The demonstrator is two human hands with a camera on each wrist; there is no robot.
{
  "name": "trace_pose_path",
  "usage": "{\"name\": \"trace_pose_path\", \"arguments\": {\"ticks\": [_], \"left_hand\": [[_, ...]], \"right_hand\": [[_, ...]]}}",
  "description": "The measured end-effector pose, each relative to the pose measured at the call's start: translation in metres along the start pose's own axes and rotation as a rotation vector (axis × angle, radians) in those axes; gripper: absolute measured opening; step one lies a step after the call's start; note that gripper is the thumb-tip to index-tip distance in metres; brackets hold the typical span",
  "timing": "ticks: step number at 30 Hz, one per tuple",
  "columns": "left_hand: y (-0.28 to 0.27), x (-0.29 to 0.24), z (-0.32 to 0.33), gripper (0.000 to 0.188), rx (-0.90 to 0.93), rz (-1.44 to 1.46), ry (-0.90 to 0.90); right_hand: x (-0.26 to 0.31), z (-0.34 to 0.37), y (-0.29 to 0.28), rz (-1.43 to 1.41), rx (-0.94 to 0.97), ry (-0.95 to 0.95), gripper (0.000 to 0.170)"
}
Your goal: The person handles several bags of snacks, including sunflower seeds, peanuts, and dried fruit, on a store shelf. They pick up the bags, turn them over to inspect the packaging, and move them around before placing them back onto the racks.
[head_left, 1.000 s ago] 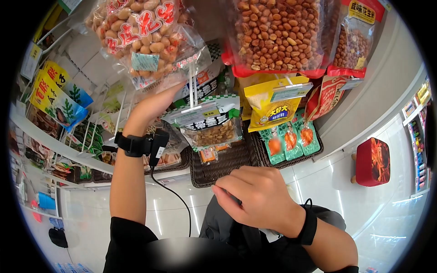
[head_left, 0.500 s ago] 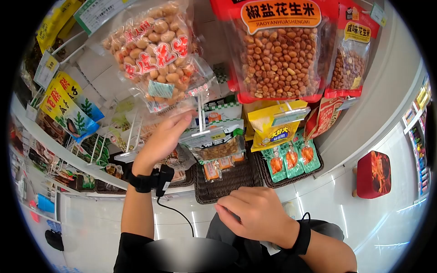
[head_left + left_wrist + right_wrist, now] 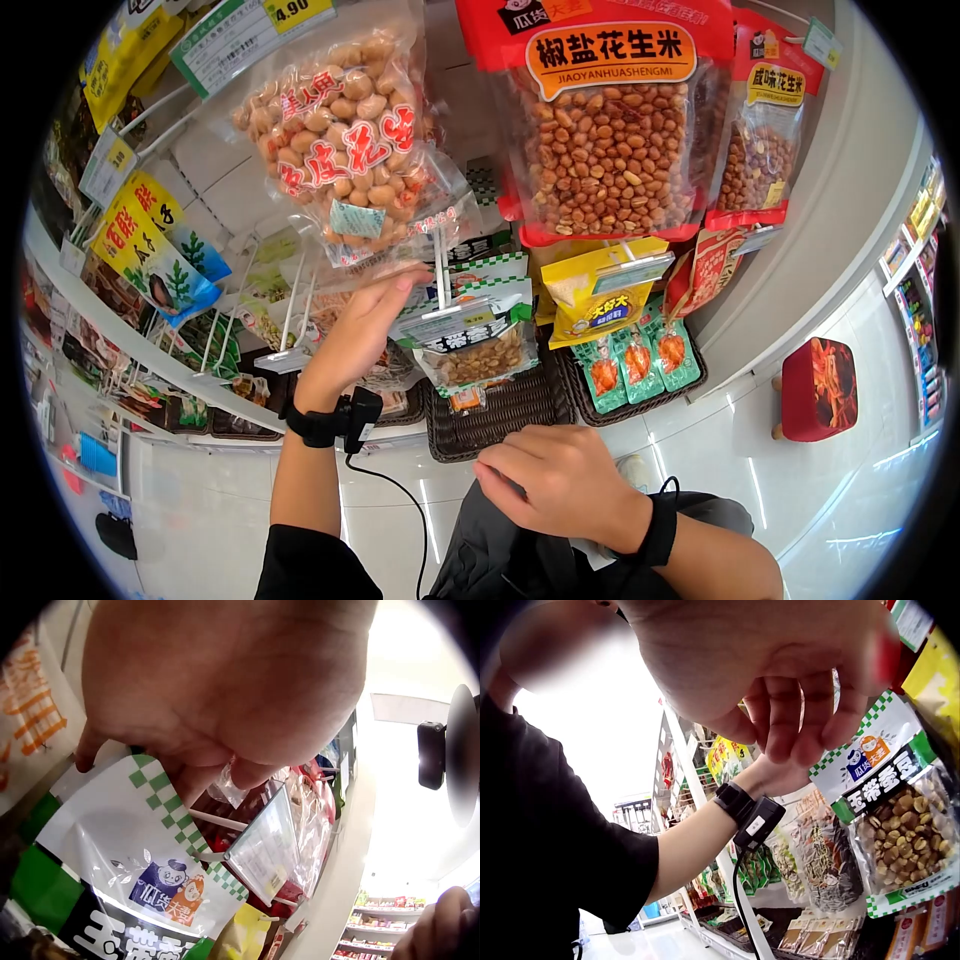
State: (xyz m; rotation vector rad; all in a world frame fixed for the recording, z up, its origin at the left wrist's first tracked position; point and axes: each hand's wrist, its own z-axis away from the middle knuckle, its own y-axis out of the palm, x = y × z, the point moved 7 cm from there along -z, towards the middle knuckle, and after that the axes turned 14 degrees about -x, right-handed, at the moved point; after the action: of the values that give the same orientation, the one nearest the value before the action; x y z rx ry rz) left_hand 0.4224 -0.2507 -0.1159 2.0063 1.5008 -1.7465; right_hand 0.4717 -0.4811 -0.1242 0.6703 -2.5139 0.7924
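Observation:
My left hand (image 3: 355, 335) reaches up to the hanging snack bags, its fingers extended toward a metal hook (image 3: 440, 270). In the left wrist view its fingers (image 3: 193, 784) reach behind the top edge of a green-and-white checked bag of broad beans (image 3: 161, 840). That bag (image 3: 475, 355) hangs from the hook behind a price-tag holder (image 3: 462, 316), with another checked bag (image 3: 490, 268) behind it. Low in front of my body, my right hand (image 3: 560, 485) hangs loosely curled with nothing in it. Its fingers (image 3: 784, 712) overlap the left hand in the right wrist view.
Above hang a large bag of pale coated peanuts (image 3: 340, 140) and red bags of peanuts (image 3: 610, 150). A yellow bag (image 3: 605, 295) hangs at right. Wicker baskets (image 3: 490, 435) stand below, one with green packets (image 3: 640, 365). A red stool (image 3: 820, 390) is on the floor.
The view has tilted up, so the shelf goods sit lower in it. My left hand has drawn down from beneath the coated peanuts to beside the hook. The right hand stays low, loosely curled.

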Motion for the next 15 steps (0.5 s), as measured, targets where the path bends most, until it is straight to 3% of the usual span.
{"name": "trace_pose_path", "arguments": {"ticks": [15], "left_hand": [[0.0027,-0.0058,-0.0001,0.050,0.018,-0.066,0.022]], "right_hand": [[0.0021,-0.0011,0.0029,-0.006,0.014,0.000,0.007]]}}
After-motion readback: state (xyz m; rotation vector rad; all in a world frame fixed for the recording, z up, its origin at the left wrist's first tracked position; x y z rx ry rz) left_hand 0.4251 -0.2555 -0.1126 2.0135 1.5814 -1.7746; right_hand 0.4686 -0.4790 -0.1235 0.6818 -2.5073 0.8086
